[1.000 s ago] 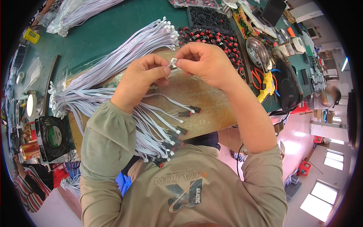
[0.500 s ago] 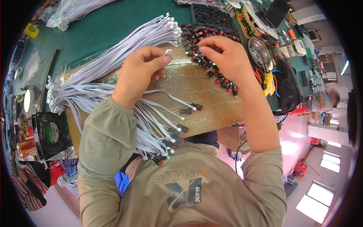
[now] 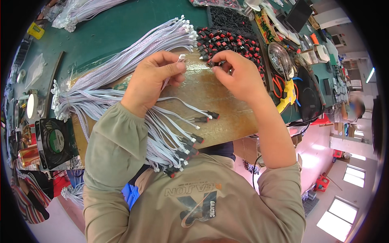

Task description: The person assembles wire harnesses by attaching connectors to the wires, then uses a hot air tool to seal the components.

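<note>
Between thumb and forefinger my left hand (image 3: 156,77) pinches the white plug end (image 3: 182,58) of a flat light-coloured cable. To its right, at the near edge of a pile of small black-and-red connectors (image 3: 239,45), my right hand (image 3: 239,75) is closed with a small dark connector (image 3: 210,63) at its fingertips. Its curled fingers partly hide that piece. Behind my left hand lies a thick bundle of white cables (image 3: 133,52) with white plugs. Below my left wrist, several cables (image 3: 168,137) fan out with black-and-red connectors on their ends.
A brown board (image 3: 231,117) covers the near part of the green table (image 3: 162,12). Black parts fill a tray (image 3: 229,20) at the back. A metal bowl (image 3: 279,56) and yellow tool (image 3: 287,97) lie right; a black fan (image 3: 54,143) stands left. Another person (image 3: 352,109) is far right.
My right hand has drawn back slightly from the pile and its fingers have closed on a small dark connector. The left hand still pinches the cable plug, almost unmoved.
</note>
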`<act>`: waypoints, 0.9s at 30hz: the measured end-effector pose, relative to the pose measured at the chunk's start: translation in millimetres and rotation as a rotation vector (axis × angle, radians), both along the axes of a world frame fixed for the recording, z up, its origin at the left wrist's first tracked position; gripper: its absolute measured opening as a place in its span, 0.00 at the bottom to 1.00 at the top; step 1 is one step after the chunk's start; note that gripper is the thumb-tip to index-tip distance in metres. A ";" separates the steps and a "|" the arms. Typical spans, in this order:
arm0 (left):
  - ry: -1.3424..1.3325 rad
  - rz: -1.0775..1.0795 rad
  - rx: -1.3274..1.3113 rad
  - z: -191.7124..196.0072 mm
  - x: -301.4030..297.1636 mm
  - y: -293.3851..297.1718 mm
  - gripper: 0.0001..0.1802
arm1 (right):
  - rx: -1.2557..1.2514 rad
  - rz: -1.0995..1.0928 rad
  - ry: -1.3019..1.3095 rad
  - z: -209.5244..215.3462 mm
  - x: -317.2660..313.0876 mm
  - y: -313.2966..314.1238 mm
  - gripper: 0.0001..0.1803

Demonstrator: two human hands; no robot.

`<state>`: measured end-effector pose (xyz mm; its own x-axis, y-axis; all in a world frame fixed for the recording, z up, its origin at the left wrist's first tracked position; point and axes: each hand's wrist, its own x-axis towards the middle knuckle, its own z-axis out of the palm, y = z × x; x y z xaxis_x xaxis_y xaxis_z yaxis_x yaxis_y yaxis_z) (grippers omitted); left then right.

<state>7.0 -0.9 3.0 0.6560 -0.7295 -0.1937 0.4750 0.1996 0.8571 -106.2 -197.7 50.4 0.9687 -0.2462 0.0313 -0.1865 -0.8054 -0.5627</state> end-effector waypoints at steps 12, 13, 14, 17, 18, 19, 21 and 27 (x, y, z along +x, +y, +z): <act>-0.040 0.005 0.044 7.2 -5.7 -1.3 0.11 | 1.125 -0.111 -0.081 -19.2 7.1 17.0 0.15; -0.051 0.003 0.037 5.6 -5.0 -1.2 0.11 | 1.125 -0.110 -0.081 -19.3 7.3 16.5 0.15; -0.061 0.001 0.029 4.8 -4.6 -1.1 0.11 | 1.135 -0.110 -0.076 -19.4 7.4 15.8 0.15; -0.042 0.002 0.044 5.1 -4.5 -1.3 0.11 | 1.158 -0.112 -0.084 -19.2 7.2 17.1 0.15; -0.042 0.002 0.044 5.7 -4.9 -1.4 0.11 | 1.170 -0.115 -0.096 -19.0 6.8 17.8 0.14; -0.072 0.004 0.054 6.3 -5.7 -1.4 0.11 | 1.170 -0.115 -0.096 -18.9 6.4 17.7 0.14; -0.102 0.007 0.066 6.5 -6.1 -1.3 0.11 | 1.270 -0.164 -0.068 -18.1 5.5 17.3 0.14; -0.101 0.008 0.064 7.2 -6.8 -1.0 0.10 | 1.201 -0.121 -0.059 -17.8 4.0 22.4 0.15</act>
<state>0.2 -1.9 10.2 0.6803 -0.7123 -0.1725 0.3841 0.1461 0.9117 -102.2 -175.3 32.6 0.9421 -0.2376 -0.2367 -0.1737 0.2580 -0.9504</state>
